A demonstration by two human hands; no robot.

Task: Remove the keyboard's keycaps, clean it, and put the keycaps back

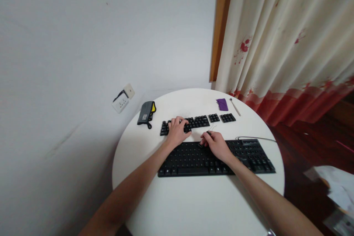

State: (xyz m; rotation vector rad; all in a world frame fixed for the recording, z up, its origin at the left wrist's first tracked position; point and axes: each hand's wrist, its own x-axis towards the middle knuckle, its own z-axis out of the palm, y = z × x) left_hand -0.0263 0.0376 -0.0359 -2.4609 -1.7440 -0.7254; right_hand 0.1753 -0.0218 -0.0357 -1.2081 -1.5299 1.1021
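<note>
A black keyboard (190, 158) lies on the round white table; much of its letter area shows bare key seats, while keys remain along the bottom row and right side. Behind it, loose black keycaps (200, 121) are laid out in rows, with smaller groups (228, 118) to the right. My left hand (177, 131) rests over the left part of these rows, fingers spread and touching the keycaps. Above the keyboard's middle, my right hand (217, 144) is closed around a small dark tool with thin wire prongs (213, 127), apparently a keycap puller. Its grip is partly hidden by the fingers.
A grey pouch (145, 113) with yellow inside lies at the table's back left. A purple cloth (222, 104) and a thin brush (235, 107) are at the back right. The keyboard cable (257, 138) runs off to the right. Wall and curtain (262, 44) stand close behind.
</note>
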